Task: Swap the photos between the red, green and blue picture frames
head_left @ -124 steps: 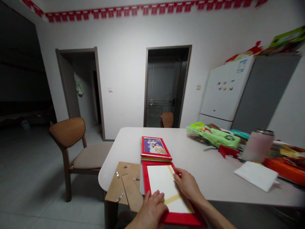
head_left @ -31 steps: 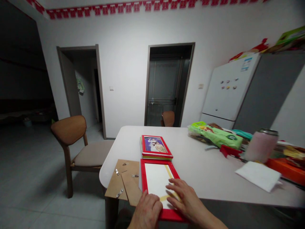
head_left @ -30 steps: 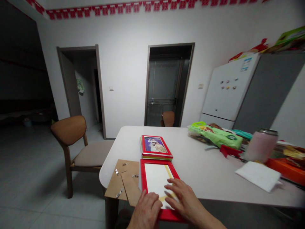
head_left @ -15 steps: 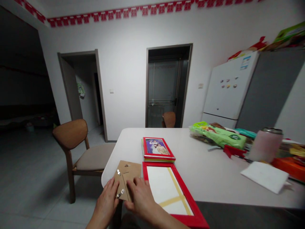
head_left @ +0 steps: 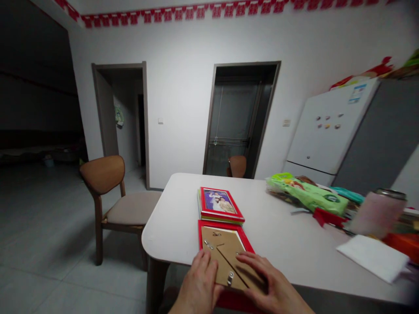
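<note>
Centrally, 2 bare hands hold a brown backing board (head_left: pixel 229 248) over a red picture frame (head_left: pixel 235 300) at the near edge of a pale table (head_left: pixel 176 218). The left hand (head_left: pixel 199 279) grips the board's left side, fingers laid on top. The right hand (head_left: pixel 268 283) spans the right side with its fingers curved, closed on the edge and near corner. Gripping from opposite sides probably lets the hands keep the board level and square to the frame.

The board lies metal side up, so 3 small metal clips (head_left: pixel 230 278) show between the hands; the right hand may hide more. Beyond the right fingertips, a white strip (head_left: pixel 240 239) shows between board and red rim, so the board sits slightly left of the opening. How snugly it sits is hard to tell.

Just ahead of the hands, a red-framed photo (head_left: pixel 219 203) tops a stack, presumably set there to leave elbow room. Off to the right of the right hand are a white folded sheet (head_left: pixel 373 257), a pink tumbler (head_left: pixel 378 216) and a green packet (head_left: pixel 310 196). Beyond the left hand, a wooden chair (head_left: pixel 103 174) stands beside the table.
</note>
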A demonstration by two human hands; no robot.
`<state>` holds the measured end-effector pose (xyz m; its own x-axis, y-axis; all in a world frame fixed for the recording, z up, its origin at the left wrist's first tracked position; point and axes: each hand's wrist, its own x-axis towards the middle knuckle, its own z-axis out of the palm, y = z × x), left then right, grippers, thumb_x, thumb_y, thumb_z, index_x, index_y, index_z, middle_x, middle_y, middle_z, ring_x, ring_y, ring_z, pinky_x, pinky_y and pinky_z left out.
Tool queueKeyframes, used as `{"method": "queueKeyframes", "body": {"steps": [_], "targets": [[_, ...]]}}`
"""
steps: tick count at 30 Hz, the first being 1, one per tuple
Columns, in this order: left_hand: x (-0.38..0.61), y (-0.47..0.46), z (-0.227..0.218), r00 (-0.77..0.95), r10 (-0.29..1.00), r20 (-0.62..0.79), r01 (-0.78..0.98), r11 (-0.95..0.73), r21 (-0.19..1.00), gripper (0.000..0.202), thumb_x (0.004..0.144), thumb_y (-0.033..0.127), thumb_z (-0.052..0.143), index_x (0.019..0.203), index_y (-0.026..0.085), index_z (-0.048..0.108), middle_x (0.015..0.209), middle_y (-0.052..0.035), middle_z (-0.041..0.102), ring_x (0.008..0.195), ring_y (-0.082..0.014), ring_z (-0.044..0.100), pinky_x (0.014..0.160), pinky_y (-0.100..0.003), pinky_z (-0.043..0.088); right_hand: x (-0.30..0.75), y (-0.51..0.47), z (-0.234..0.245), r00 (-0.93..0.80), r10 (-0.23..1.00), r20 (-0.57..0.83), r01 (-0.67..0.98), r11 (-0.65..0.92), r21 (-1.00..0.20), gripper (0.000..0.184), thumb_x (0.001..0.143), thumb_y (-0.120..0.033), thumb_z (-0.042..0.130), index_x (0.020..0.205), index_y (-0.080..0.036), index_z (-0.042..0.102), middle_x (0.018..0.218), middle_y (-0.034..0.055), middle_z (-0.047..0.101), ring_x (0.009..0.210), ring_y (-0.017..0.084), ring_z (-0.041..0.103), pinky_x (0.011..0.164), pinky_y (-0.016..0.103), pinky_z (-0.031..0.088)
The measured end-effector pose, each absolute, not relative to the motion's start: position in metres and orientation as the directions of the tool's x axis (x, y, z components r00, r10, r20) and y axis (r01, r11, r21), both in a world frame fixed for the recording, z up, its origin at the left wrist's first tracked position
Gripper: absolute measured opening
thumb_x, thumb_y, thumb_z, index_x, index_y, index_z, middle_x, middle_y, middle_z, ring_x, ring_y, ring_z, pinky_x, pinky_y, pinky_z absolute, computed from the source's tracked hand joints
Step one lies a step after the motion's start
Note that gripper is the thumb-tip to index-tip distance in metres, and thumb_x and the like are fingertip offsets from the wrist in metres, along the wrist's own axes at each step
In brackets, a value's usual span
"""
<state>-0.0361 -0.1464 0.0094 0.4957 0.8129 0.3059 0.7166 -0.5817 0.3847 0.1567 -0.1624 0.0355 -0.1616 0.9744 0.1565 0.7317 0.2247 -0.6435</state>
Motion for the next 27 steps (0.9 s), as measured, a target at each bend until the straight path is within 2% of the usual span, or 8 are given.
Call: {"method": "queueKeyframes", "body": {"steps": [4, 9, 11, 14, 16, 19, 22, 27], "targets": [[-0.019, -0.144, 0.003, 0.511, 0.835, 0.205, 0.731, -0.548, 0.408, 0.040, 0.068, 0.017, 0.056, 0.107, 0.012, 0.050, 0.122, -0.0140, 0.044, 0.115, -0.0259, 0.035, 0.096, -0.040, 0.029, 0.178, -0.158, 0.014, -0.147, 0.977, 0.156, 0.754, 0.213, -0.622, 0.049, 0.054, -0.024, 0.056, 0.103, -0.021, 0.057, 0.115, 0.0093, 0.051, 0.110, 0.024, 0.041, 0.095, 0.038, 0.030], [-0.023, -0.143, 0.005, 0.532, 0.830, 0.165, 0.732, -0.550, 0.403, 0.029, 0.074, 0.020, 0.048, 0.103, 0.017, 0.053, 0.119, -0.0082, 0.048, 0.115, -0.0228, 0.035, 0.098, -0.045, 0.022, 0.176, -0.144, -0.007, -0.120, 0.962, 0.246, 0.815, 0.237, -0.529, 0.038, 0.059, -0.025, 0.052, 0.095, -0.019, 0.061, 0.112, 0.0097, 0.053, 0.107, 0.023, 0.044, 0.092, 0.037, 0.031], [-0.027, -0.144, 0.005, 0.550, 0.818, 0.165, 0.716, -0.565, 0.412, 0.035, 0.074, 0.030, 0.051, 0.107, 0.017, 0.050, 0.121, -0.0093, 0.045, 0.116, -0.0242, 0.033, 0.097, -0.048, 0.021, 0.175, -0.142, -0.009, -0.129, 0.953, 0.274, 0.836, 0.253, -0.488, 0.032, 0.063, -0.029, 0.051, 0.092, -0.020, 0.062, 0.112, 0.0094, 0.054, 0.106, 0.023, 0.044, 0.091, 0.037, 0.032], [-0.033, -0.144, 0.003, 0.612, 0.771, 0.178, 0.657, -0.620, 0.429, 0.060, 0.064, 0.045, 0.059, 0.114, 0.016, 0.043, 0.126, -0.0128, 0.039, 0.118, -0.0274, 0.030, 0.097, -0.050, 0.019, 0.178, -0.142, -0.005, -0.118, 0.945, 0.306, 0.841, 0.259, -0.475, 0.031, 0.069, -0.034, 0.046, 0.092, -0.019, 0.062, 0.109, 0.0093, 0.054, 0.104, 0.022, 0.045, 0.088, 0.035, 0.034], [-0.035, -0.144, 0.000, 0.650, 0.734, 0.197, 0.610, -0.658, 0.442, 0.062, 0.062, 0.043, 0.063, 0.114, 0.016, 0.042, 0.127, -0.0129, 0.038, 0.117, -0.0265, 0.031, 0.097, -0.049, 0.020, 0.181, -0.142, 0.000, -0.065, 0.945, 0.321, 0.860, 0.216, -0.463, 0.032, 0.072, -0.034, 0.043, 0.091, -0.017, 0.062, 0.105, 0.0100, 0.056, 0.099, 0.022, 0.047, 0.087, 0.033, 0.034], [-0.037, -0.144, -0.002, 0.661, 0.714, 0.231, 0.573, -0.680, 0.457, 0.045, 0.064, 0.035, 0.062, 0.103, 0.017, 0.048, 0.123, -0.0103, 0.043, 0.114, -0.0230, 0.036, 0.098, -0.044, 0.021, 0.187, -0.136, 0.005, 0.007, 0.950, 0.313, 0.900, 0.131, -0.417, 0.032, 0.072, -0.034, 0.043, 0.087, -0.016, 0.064, 0.096, 0.0100, 0.058, 0.092, 0.021, 0.049, 0.084, 0.031, 0.035], [-0.037, -0.145, -0.002, 0.642, 0.723, 0.256, 0.576, -0.675, 0.461, 0.037, 0.064, 0.033, 0.063, 0.094, 0.018, 0.051, 0.121, -0.0087, 0.046, 0.112, -0.0224, 0.038, 0.098, -0.042, 0.023, 0.191, -0.126, 0.005, 0.008, 0.954, 0.299, 0.915, 0.113, -0.386, 0.030, 0.071, -0.033, 0.043, 0.088, -0.018, 0.063, 0.093, 0.0082, 0.058, 0.089, 0.020, 0.049, 0.082, 0.029, 0.035], [-0.035, -0.144, -0.003, 0.634, 0.733, 0.247, 0.589, -0.665, 0.460, 0.043, 0.061, 0.033, 0.066, 0.098, 0.017, 0.050, 0.120, -0.0082, 0.047, 0.111, -0.0227, 0.039, 0.097, -0.042, 0.024, 0.189, -0.109, 0.002, -0.024, 0.960, 0.280, 0.918, 0.132, -0.374, 0.030, 0.073, -0.028, 0.039, 0.083, -0.017, 0.065, 0.089, 0.0089, 0.056, 0.085, 0.018, 0.050, 0.079, 0.027, 0.037]]}}
